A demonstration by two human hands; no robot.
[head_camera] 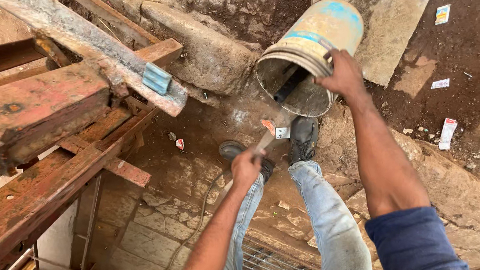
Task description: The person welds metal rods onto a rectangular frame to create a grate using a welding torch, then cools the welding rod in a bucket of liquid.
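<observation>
Right hand (344, 75) clamps the rim of the tilted bucket (308, 51), mouth facing down toward the left hand (245, 166), which is closed on a trowel handle (265, 141) just below the bucket, blade hidden inside.

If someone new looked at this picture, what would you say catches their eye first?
Probably the worn, mud-caked bucket at top centre, tipped on its side with its mouth facing the camera and gripped at the rim by the right hand. Just below it, the left hand holds a trowel-like tool angled up toward the bucket's mouth. A rusty red metal frame fills the left side.
</observation>
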